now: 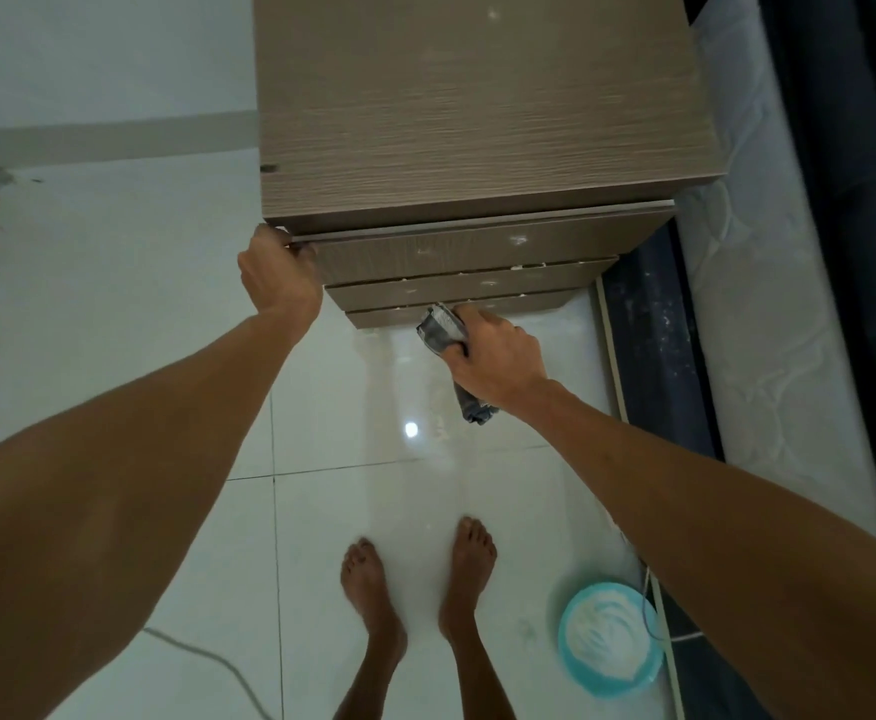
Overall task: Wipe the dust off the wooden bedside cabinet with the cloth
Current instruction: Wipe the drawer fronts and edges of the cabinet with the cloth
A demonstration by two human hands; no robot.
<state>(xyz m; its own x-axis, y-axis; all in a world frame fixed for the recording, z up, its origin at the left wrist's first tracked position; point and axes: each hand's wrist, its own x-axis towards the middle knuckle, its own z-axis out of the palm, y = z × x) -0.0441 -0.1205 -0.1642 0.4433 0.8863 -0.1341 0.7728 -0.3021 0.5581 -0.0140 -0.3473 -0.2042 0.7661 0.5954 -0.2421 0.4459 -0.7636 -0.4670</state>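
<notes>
The wooden bedside cabinet point(477, 111) stands ahead of me, seen from above, with three drawer fronts stepping down below its top. White dust specks dot the top and the drawer fronts. My left hand point(277, 275) grips the left end of the top drawer's upper edge. My right hand point(493, 356) is closed around a grey cloth point(441, 330), which it presses against the lowest drawer front. A tail of the cloth hangs below my wrist.
A teal bowl point(576, 672) holding white powder sits on the glossy white floor tiles at lower right. A mattress point(768, 314) and dark bed frame run along the right. A thin cable point(207, 657) lies on the floor at lower left. My bare feet point(415, 579) stand before the cabinet.
</notes>
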